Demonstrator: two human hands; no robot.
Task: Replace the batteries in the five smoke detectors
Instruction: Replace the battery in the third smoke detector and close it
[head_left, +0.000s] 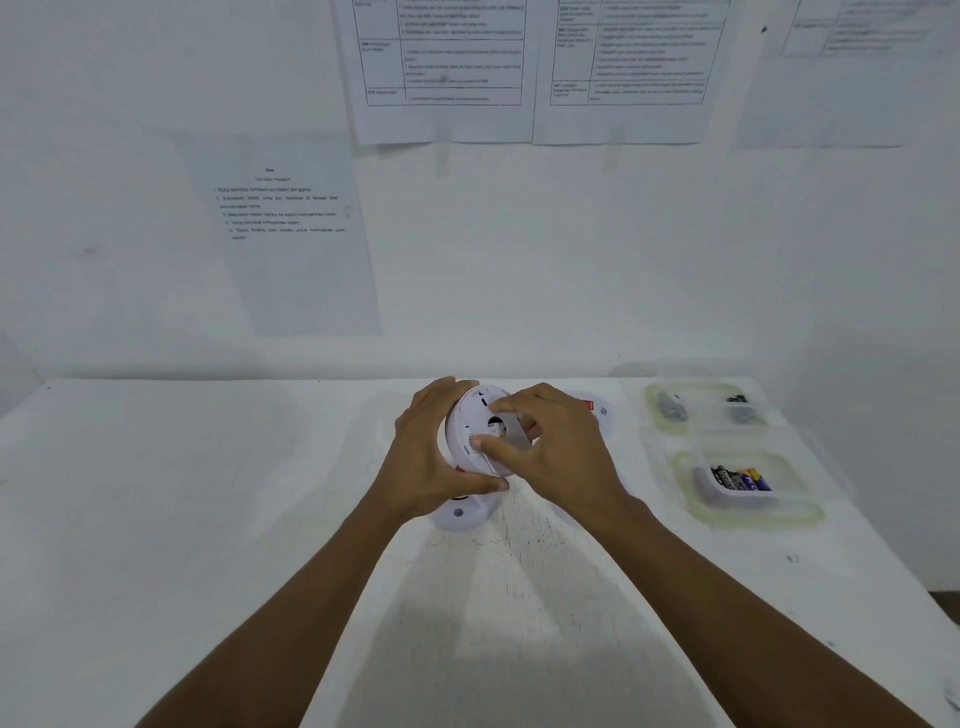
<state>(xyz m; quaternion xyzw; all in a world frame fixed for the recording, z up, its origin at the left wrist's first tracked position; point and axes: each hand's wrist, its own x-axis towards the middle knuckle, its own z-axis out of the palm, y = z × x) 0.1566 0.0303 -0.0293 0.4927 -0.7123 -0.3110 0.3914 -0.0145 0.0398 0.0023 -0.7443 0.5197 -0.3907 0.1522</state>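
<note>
A round white smoke detector (470, 434) is held tilted above the white table (208, 493), its back side facing me. My left hand (434, 457) wraps around its left rim. My right hand (550, 441) grips its right side, fingers pressed on the back plate. A second white detector (460, 514) lies flat on the table just below the held one. Another detector (597, 410), with a red mark, lies behind my right hand, partly hidden.
Two clear plastic trays sit at the right: the near tray (748, 488) holds packaged batteries (737, 478), the far tray (706, 408) holds grey loose batteries. Printed sheets (291, 234) hang on the white wall behind. The table's right edge (893, 551) runs diagonally.
</note>
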